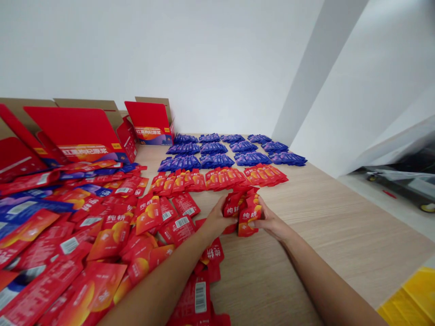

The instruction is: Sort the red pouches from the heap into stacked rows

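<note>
Both hands are together over the middle of the table, each closed on red sachets. My left hand (218,218) grips red sachets (231,207) from the left side, thumb across the front. In my right hand (272,222) is another red sachet (249,217), pinched from the right and held roughly upright; how many lie behind it I cannot tell. Just beyond the hands runs a row of overlapping red sachets (224,178). A big loose pile of red sachets (115,231), with some blue ones among them, spreads to the left and under my left forearm.
Several fanned groups of blue sachets (215,160) lie in rows toward the wall. Open red cartons (81,131) stand at the back left, with one more red carton (151,124) beside the blue rows. Yellow material (414,299) shows at lower right. A wheeled cart (401,181) stands beyond the table's right edge.
</note>
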### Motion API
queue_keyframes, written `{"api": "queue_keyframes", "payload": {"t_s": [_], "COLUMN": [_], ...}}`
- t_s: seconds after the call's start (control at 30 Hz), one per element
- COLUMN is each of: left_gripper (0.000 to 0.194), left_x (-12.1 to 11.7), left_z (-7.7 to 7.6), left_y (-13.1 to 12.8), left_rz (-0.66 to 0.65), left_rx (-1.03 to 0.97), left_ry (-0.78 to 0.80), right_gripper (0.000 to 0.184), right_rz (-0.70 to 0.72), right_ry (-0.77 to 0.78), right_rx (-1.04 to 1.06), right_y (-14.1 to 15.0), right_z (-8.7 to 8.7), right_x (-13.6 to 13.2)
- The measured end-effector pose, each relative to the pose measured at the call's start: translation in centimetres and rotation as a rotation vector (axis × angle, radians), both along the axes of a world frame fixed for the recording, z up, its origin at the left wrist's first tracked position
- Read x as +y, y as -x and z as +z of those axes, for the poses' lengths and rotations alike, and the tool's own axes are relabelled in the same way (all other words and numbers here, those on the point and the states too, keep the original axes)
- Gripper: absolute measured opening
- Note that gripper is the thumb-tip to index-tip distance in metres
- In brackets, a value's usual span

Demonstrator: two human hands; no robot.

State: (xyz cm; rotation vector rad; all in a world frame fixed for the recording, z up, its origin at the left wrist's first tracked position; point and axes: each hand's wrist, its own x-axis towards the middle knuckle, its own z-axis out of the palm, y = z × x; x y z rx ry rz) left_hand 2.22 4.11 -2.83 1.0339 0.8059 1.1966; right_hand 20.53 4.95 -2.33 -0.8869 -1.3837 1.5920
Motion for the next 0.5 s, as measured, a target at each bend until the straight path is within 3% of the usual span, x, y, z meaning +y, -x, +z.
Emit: {"api": "queue_keyframes", "payload": {"t_s": [0.13, 0.3, 0.5], "left_gripper": [0.075, 0.076, 0.060], "left_x": [-0.5, -0.5, -0.1], "left_z": [0.7, 0.9, 0.8], "left_y": [-0.5, -0.4, -0.2], "left_rz": [0.029, -0.049, 0.070], "left_rx": [-0.023, -0.164, -0.272], "left_ry": [-0.038, 0.076, 0.210], "right_gripper": [0.073, 0.071, 0.065], "right_rz": [-0.092, -0.195, -0.347], "right_ry": [-0.106, -0.154, -0.030], "right_rx": [-0.088, -0.067, -0.015], "right_y": [0.7, 1.5, 2.6], "right_z": [-0.1, -0.5, -1.2], "right_x": [0.3, 0.3, 0.6]}}
